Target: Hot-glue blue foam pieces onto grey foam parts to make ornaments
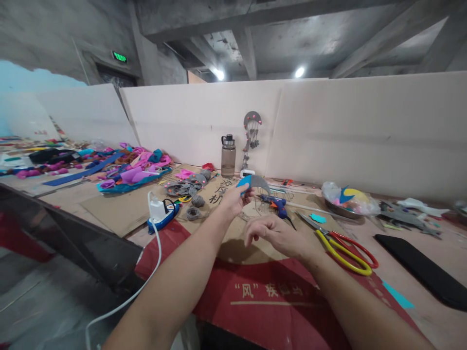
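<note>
Pinching a blue-and-grey crescent (260,182) between thumb and fingers, the left hand (239,198) holds it up above the cardboard, its grey end curving right. Nearer the body and to the right, the right hand (272,234) hovers with fingers loosely bent; whether something small sits in them I cannot tell. Just beyond lies a blue glue gun (280,208), and to the left a ball of grey yarn (197,201). Red-printed cardboard (262,316) spreads under both forearms. Right of the right hand, scissors (330,236) with one red and one yellow handle lie spread, a black phone (423,271) farther right on the bench (450,245). Behind, a bottle (228,164) stands near the pale partition (365,116), beside a hanging grey crescent ornament (252,117) with pink dots. Leftward, pink and purple cloth pieces (136,175) are heaped.
</note>
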`<action>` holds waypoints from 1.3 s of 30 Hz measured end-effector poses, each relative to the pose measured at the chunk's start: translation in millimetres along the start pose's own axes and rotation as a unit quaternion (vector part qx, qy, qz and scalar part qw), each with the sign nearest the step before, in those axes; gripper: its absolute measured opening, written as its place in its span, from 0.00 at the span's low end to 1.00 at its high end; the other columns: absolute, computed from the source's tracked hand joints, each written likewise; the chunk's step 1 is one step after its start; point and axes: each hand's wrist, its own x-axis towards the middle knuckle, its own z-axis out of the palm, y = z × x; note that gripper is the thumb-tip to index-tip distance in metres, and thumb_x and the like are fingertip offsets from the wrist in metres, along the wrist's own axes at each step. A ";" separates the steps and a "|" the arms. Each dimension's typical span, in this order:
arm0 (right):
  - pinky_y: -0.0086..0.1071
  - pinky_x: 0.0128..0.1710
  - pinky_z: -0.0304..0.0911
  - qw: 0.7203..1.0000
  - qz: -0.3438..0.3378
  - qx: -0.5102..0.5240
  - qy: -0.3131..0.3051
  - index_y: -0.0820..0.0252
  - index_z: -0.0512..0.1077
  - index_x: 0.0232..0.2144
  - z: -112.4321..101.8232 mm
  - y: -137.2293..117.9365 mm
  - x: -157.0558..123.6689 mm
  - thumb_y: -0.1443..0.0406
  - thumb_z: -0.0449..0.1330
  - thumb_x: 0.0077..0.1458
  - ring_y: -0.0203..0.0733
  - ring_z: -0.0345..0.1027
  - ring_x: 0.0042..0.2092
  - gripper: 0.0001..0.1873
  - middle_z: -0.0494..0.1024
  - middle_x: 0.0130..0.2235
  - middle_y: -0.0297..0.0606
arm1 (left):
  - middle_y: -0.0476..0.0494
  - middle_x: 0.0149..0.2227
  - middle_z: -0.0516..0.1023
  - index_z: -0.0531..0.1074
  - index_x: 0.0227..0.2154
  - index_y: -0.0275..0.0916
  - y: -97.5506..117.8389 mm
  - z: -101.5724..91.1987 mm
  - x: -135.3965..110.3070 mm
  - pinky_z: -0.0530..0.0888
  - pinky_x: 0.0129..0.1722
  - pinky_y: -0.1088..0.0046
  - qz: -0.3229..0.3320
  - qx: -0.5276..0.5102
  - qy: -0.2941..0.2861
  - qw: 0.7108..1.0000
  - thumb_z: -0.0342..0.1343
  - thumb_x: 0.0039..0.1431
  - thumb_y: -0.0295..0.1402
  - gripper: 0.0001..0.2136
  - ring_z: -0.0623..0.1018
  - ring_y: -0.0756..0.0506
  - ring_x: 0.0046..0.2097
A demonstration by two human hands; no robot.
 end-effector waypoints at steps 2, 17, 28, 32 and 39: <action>0.34 0.38 0.62 0.996 -0.020 -0.029 0.085 0.57 0.73 0.19 0.8 3.7 1.8 0.53 0.52 0.60 0.39 0.68 0.33 0.24 0.76 0.28 0.36 | 0.44 0.27 0.77 0.72 0.32 0.32 0.0 2.0 -1.4 0.68 0.22 0.81 -0.005 -0.008 -0.005 1.000 0.56 0.59 0.26 0.02 0.73 0.54 0.23; 0.29 0.28 0.56 0.856 0.104 0.114 0.493 0.57 0.73 0.35 -33.5 51.7 3.8 0.47 0.60 0.49 0.36 0.62 0.30 0.21 0.74 0.31 0.32 | 0.44 0.28 0.78 0.71 0.34 0.34 -4.2 15.9 -15.6 0.67 0.24 0.80 0.019 0.057 -0.116 0.991 0.63 0.52 0.29 0.08 0.75 0.53 0.25; 0.30 0.27 0.53 0.847 0.105 0.084 0.514 0.58 0.72 0.26 -38.2 54.8 0.5 0.52 0.62 0.49 0.34 0.57 0.26 0.15 0.70 0.23 0.29 | 0.54 0.19 0.64 0.67 0.22 0.35 -5.7 12.4 -13.8 0.56 0.21 0.78 0.102 0.196 -0.151 0.964 0.68 0.43 0.39 0.16 0.61 0.56 0.21; 0.29 0.29 0.57 0.838 0.085 0.126 0.524 0.57 0.73 0.28 -40.0 50.6 1.7 0.50 0.64 0.46 0.35 0.62 0.28 0.17 0.72 0.26 0.31 | 0.53 0.20 0.65 0.68 0.22 0.35 -3.2 11.2 -14.5 0.57 0.22 0.77 0.077 0.210 -0.176 0.959 0.68 0.41 0.42 0.17 0.62 0.56 0.21; 0.35 0.47 0.64 0.883 0.010 0.230 0.410 0.52 0.72 0.41 -26.5 40.2 11.8 0.52 0.70 0.41 0.41 0.70 0.45 0.25 0.78 0.45 0.35 | 0.52 0.21 0.68 0.70 0.24 0.33 -1.9 12.0 -15.0 0.59 0.21 0.78 0.049 0.159 -0.151 0.974 0.71 0.38 0.39 0.18 0.64 0.56 0.21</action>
